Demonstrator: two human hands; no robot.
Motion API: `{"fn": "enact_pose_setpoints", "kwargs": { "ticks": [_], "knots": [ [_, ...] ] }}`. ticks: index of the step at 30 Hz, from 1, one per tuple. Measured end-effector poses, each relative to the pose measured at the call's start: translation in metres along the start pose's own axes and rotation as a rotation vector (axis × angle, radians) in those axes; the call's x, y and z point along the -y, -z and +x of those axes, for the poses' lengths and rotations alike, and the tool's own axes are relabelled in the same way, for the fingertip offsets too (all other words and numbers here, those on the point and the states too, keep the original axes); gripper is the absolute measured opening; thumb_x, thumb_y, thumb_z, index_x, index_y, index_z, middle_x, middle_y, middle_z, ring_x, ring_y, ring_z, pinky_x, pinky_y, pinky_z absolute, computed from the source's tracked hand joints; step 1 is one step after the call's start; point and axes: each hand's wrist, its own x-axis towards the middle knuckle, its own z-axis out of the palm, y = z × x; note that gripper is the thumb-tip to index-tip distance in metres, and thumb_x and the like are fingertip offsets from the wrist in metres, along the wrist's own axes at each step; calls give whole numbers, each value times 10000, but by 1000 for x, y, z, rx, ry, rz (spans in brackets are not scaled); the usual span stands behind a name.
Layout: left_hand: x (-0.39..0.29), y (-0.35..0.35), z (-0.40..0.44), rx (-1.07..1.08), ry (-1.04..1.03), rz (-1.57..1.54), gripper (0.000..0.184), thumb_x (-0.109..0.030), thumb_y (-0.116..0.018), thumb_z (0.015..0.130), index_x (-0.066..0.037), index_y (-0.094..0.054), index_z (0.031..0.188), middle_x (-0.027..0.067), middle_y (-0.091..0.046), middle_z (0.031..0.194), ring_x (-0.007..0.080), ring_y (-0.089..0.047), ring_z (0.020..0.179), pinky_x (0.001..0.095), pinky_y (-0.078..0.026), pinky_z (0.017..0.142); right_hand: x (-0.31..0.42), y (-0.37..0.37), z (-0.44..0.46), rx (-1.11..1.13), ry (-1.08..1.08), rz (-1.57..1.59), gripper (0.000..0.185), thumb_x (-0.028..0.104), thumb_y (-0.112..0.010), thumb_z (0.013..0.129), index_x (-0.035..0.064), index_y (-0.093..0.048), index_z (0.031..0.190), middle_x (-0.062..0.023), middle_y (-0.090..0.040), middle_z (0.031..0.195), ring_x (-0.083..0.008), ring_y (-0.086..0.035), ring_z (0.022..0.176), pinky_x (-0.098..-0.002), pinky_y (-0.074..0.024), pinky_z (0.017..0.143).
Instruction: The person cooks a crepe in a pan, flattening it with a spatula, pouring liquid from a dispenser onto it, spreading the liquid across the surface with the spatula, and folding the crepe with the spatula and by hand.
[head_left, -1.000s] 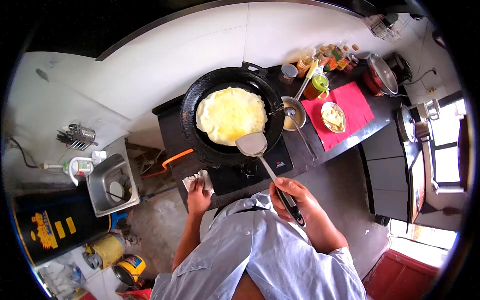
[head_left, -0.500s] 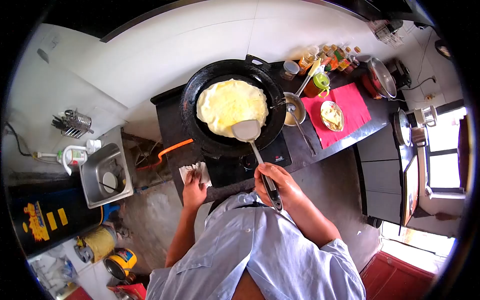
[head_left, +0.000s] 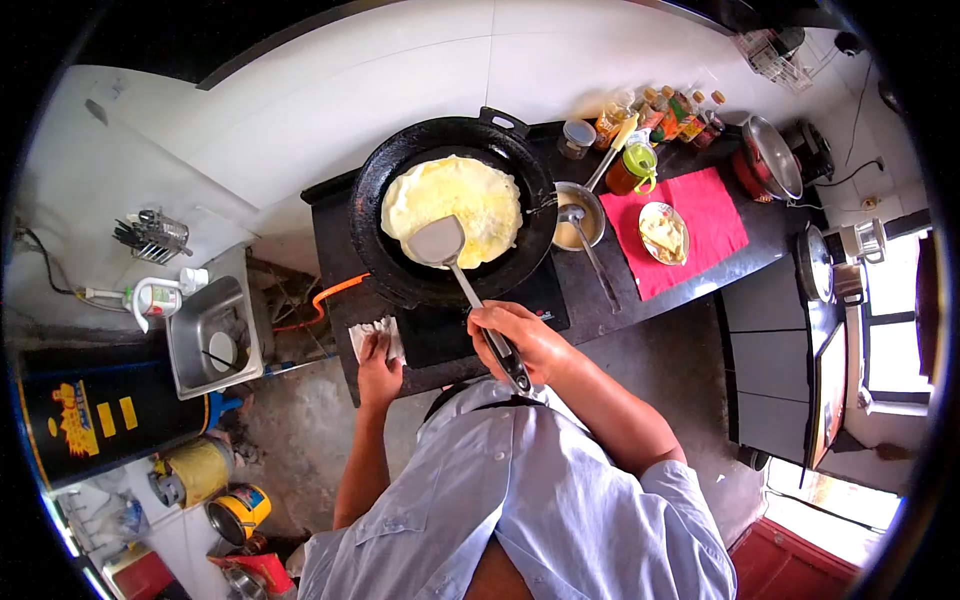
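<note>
Flatbread [head_left: 480, 200]: one, pale and round with yellow patches, lying flat in the pan, ahead of the right-hand grip and slightly to its left.

Spatula [head_left: 466, 285]: grey blade, long shank, dark handle. The blade overlaps the near edge of the flatbread; whether it rests on top or hovers cannot be told. The handle end shows just behind the grip.

Right hand [head_left: 518, 340]: closed around the spatula handle, in front of the shirt.

Pan [head_left: 372, 215]: large, black, wide-rimmed, with a loop handle on its far side; directly beyond the grip, set above a black hob [head_left: 430, 340].

Left hand [head_left: 380, 378]: to the left of the grip, fingers laid over a crumpled white cloth [head_left: 396, 342] at the counter's near edge; whether they pinch it cannot be told.

Saucepan [head_left: 603, 225]: ahead and to the right of the grip, just beside the pan, holding pale liquid. Ladle [head_left: 595, 260]: bowl in the saucepan, handle slanting towards the near edge.

Plate [head_left: 643, 232]: farther right, bearing folded pale pieces, upon a red mat [head_left: 710, 210].

Green-lidded jug [head_left: 640, 158]: beyond the plate. Bottles [head_left: 690, 115]: a cluster behind the jug, along the wall.

Steel sink [head_left: 185, 340]: well apart, far left of the grip, with a white bowl [head_left: 222, 350] inside.
</note>
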Motion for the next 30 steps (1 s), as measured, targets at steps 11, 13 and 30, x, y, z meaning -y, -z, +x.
{"fn": "enact_pose_setpoints", "kwargs": {
  "ticks": [11, 13, 30],
  "knots": [
    [1, -6, 0, -15, 12, 25, 546, -79, -729, 821, -15, -621, 1352, 227, -563, 1463, 420, -492, 1398, 459, -415, 1169, 45, 55, -71, -92, -63, -165, 293, 300, -611, 1027, 21, -614, 938, -71, -571, 586, -149, -489, 384, -294, -348, 364],
    [0, -6, 1, -9, 14, 38, 548, -84, -732, 820, -15, -621, 1353, 227, -562, 1465, 421, -493, 1397, 456, -415, 1170, 58, 61, -81, -112, -41, -156, 280, 280, -618, 1020, 9, -614, 947, -76, -581, 637, -140, -516, 423, -274, -382, 400],
    [4, -4, 3, 58, 60, 51, 557, -117, -690, 852, 5, -615, 1391, 238, -560, 1473, 401, -490, 1417, 439, -416, 1175, 53, 52, -78, -131, -51, -223, 308, 321, -623, 1020, 25, -608, 938, -29, -558, 603, -103, -483, 420, -260, -326, 369]
  ]
}}
